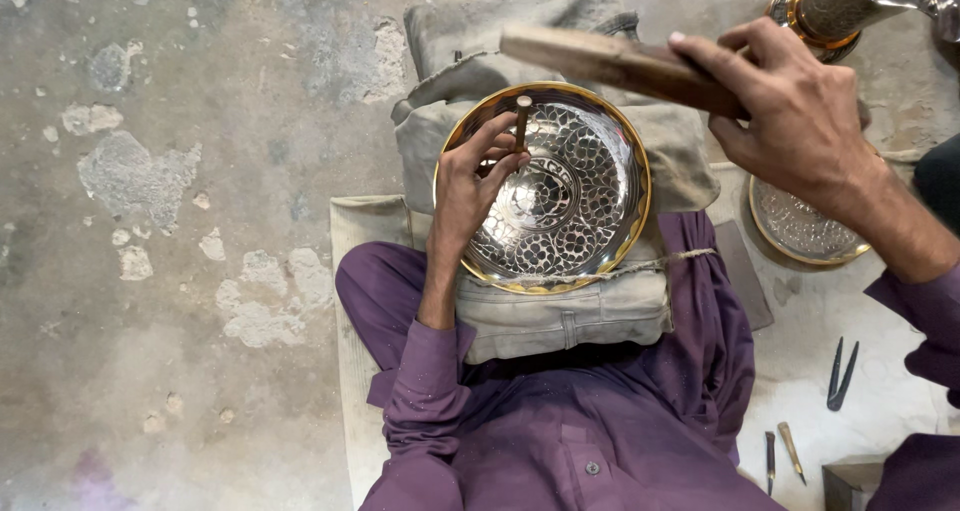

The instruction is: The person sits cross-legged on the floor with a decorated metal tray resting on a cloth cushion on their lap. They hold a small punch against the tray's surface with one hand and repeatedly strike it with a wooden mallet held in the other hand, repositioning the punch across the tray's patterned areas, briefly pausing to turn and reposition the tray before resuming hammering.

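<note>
the left hand [470, 186] was curled closed around a short punch [522, 123], pinched between thumb and fingertips, with the wrist resting on the near-left rim of the bowl [610, 226]. the punch stood nearly upright, its long axis leaning only a little, its flat top end uppermost and its tip down on the patterned inside of the bowl, left of the bowl's centre.

the right hand [800, 121] was closed in a full grip on the handle of a wooden hammer [610, 59], raised above and to the right of the punch. the hammer's long axis ran roughly level, from the hand out leftward, so its far end hung just above and slightly beyond the punch top, apart from it. the right hand was thus well off from the punch; the left was on it.

the bowl, silvery with a gold rim and cut petal patterns, lay tilted on a grey padded cushion [560, 321] over the person's lap. beyond the right arm a second patterned dish [800, 233] lay on the floor [150, 271], and small hand tools [840, 371] lay further right, near the knee.
</note>
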Demonstrator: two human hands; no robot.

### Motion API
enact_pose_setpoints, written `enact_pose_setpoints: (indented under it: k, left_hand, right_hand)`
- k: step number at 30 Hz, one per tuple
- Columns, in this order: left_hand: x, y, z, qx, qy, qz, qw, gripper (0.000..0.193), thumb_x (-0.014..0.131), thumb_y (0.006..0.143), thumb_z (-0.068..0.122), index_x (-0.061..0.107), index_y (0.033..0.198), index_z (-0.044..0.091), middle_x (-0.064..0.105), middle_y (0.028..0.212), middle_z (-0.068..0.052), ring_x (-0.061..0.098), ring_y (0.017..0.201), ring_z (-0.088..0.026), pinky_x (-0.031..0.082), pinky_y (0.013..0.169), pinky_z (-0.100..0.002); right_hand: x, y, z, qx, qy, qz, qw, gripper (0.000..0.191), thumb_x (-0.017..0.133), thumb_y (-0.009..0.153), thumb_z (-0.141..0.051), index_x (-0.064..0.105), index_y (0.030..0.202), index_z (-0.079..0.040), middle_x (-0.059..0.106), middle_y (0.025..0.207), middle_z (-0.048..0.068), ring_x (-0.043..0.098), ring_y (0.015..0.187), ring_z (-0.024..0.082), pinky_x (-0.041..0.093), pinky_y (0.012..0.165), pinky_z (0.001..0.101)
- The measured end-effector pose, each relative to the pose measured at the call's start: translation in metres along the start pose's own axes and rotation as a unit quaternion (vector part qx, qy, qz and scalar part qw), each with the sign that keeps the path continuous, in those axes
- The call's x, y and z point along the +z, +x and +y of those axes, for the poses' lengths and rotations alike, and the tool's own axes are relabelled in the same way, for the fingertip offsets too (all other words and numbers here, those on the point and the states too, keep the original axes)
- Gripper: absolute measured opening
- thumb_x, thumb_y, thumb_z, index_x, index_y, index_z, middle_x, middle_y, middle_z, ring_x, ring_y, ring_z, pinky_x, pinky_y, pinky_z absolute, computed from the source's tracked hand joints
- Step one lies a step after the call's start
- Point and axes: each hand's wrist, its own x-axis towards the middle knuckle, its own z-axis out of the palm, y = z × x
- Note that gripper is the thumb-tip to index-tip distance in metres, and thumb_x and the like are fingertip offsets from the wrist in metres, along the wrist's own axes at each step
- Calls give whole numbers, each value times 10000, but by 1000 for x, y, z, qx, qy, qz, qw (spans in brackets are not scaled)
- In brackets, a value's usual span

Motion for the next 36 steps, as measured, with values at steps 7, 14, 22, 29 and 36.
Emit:
enact_pose_setpoints:
  k: [7, 14, 22, 29, 36]
  left_hand:
    - [1, -1, 6, 5, -10, 3, 1000, 422, 754, 929, 102, 630, 1323, 189, 804, 1025, -66, 806, 940, -190, 708, 767, -334]
    - [-1, 3, 12, -11, -4, 5, 1000, 436, 767, 916, 106, 631, 1322, 189, 808, 1009, -72, 810, 922, -191, 704, 739, -337]
    - [2, -1, 1, -5, -4, 24, 1000, 455, 760, 947, 114, 601, 1363, 208, 805, 1025, -77, 817, 916, -209, 709, 756, -353]
    - [10, -36, -2, -57, -72, 150, 984, 519, 726, 971, 109, 521, 1437, 211, 795, 1037, -114, 810, 910, -217, 704, 772, -365]
    - [15, -39, 4, -40, -36, 165, 985, 437, 751, 954, 105, 589, 1359, 112, 793, 1012, -123, 806, 924, -218, 706, 793, -361]
  right_hand:
    - [-14, 16, -7, -41, -104, -55, 992, 590, 703, 974, -155, 542, 1538, -217, 711, 984, 38, 681, 718, 156, 577, 592, 297]
    - [-4, 15, -5, -3, -45, -73, 996, 561, 631, 990, -158, 510, 1532, -241, 721, 1041, 39, 708, 814, 167, 607, 694, 322]
    - [8, 1, -1, 8, -100, -110, 989, 680, 635, 909, -113, 542, 1568, -250, 732, 1086, 33, 727, 784, 188, 611, 618, 369]
    - [-10, -3, -9, 48, -16, -76, 996, 729, 681, 864, -113, 539, 1569, -228, 697, 1036, 79, 693, 740, 251, 609, 659, 423]
    - [-7, 10, -14, -66, -86, -19, 994, 616, 745, 975, -285, 578, 1568, -279, 681, 1069, 46, 637, 910, 189, 583, 745, 347]
